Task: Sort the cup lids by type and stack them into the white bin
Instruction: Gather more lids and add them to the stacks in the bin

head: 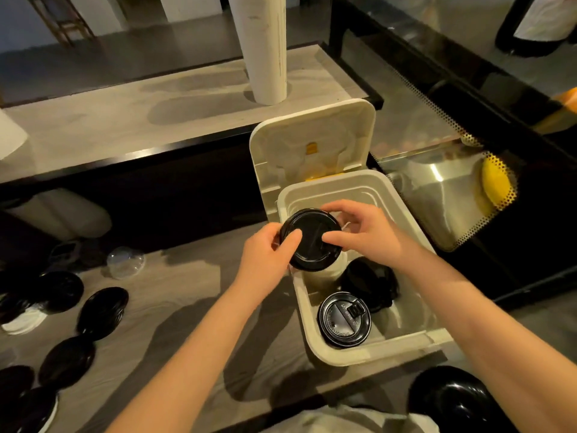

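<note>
Both hands grip one black lid [310, 239] over the left side of the white bin [349, 357]; the left hand [265, 254] pinches its near-left rim with the thumb on top, and the right hand [368, 232] pinches the far-right rim between thumb and curled fingers. The lid sits tilted on, or just above, a pale column [326, 271] standing in the bin; this may be a stack of white lids or a cup, since the hands hide its top. Nearer in the bin lies a tabbed black lid [343, 318], with a darker stack [370, 284] behind it; the hinged cover [312, 135] stands open. On the worktop [187, 292] to the left lie loose black lids [103, 310] and a clear dome lid [125, 262], not yet sorted.

Pressed down askew, the lid may fail to nest; the column could then lean and topple into the neighbouring stacks, mixing the types. A black lid set on a white pile would itself be a sorting error. If one hand lets go early, the lid could slide off into the gap.
</note>
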Action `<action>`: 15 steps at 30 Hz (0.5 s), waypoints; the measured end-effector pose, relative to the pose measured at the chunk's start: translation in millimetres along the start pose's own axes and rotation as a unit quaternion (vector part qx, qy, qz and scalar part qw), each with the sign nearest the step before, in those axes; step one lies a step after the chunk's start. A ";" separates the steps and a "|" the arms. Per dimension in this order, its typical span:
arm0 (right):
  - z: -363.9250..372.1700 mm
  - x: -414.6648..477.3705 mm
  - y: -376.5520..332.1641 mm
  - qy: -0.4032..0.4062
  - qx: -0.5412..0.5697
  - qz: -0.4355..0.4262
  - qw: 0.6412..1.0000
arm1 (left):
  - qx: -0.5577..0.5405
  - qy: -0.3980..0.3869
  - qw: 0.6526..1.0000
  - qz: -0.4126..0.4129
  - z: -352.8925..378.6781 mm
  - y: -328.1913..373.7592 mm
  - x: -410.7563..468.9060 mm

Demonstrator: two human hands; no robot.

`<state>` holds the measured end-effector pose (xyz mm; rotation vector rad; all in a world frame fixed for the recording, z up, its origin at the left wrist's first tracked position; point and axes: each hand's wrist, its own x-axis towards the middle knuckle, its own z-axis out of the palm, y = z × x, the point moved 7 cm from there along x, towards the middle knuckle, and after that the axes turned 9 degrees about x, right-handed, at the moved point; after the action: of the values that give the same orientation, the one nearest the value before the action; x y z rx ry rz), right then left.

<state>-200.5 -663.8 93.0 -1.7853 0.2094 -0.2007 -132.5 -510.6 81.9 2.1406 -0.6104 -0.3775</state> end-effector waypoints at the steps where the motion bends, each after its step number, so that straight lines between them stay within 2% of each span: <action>1: -4.4 -2.7 6.7 -0.003 0.000 0.018 1.000 | 0.102 0.000 0.994 0.034 1.5 2.3 -2.6; 3: -11.9 -10.1 28.1 -0.016 -0.018 0.080 0.997 | 0.245 0.003 0.965 0.089 5.5 0.5 -9.6; 6: -11.8 -28.3 62.6 -0.080 -0.081 0.180 0.977 | 0.310 -0.039 0.944 0.109 14.2 -8.8 -20.5; 8: -3.2 -37.2 81.1 -0.133 -0.133 0.217 0.958 | 0.340 -0.089 0.930 0.103 22.2 -16.1 -26.0; 15: 22.0 -37.1 93.9 -0.233 -0.372 0.169 0.882 | 0.322 -0.111 0.935 0.093 25.5 -18.6 -29.1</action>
<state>-234.1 -654.4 -4.3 -2.4497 0.2675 0.6449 -163.4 -502.0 53.3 2.6439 -1.1897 -0.3466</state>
